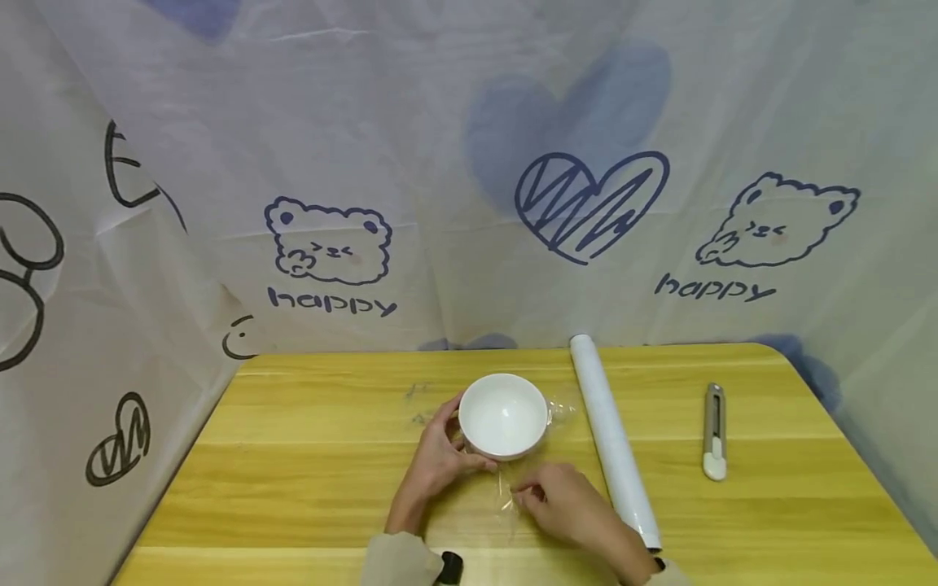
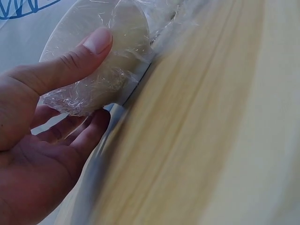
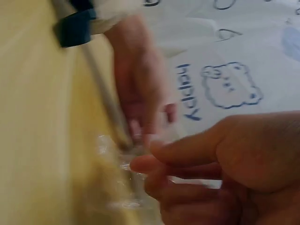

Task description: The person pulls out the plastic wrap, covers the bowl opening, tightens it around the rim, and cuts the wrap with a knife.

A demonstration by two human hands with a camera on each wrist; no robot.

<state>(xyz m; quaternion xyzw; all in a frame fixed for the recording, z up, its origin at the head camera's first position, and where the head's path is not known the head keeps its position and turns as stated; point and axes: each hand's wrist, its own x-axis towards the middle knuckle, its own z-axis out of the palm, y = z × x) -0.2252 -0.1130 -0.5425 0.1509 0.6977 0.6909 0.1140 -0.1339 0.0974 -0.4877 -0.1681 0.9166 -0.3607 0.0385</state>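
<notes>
A white bowl (image 1: 504,417) stands near the middle of the table, its side covered with crinkled plastic wrap (image 2: 89,93). My left hand (image 1: 440,456) grips the bowl from the left, thumb pressed on the wrapped side and fingers curled at its far side in the left wrist view. In front of the bowl, my right hand (image 1: 567,500) pinches a loose piece of clear plastic wrap (image 1: 507,498) between thumb and forefinger. Another clear flap sticks out at the bowl's right side. The right wrist view is blurred around the film.
A long white roll (image 1: 615,439) lies lengthwise just right of the right hand. Farther right on the wooden table (image 1: 293,472) is a grey and white utility knife (image 1: 714,431). Printed cloth (image 1: 440,179) hangs behind the table and along its sides.
</notes>
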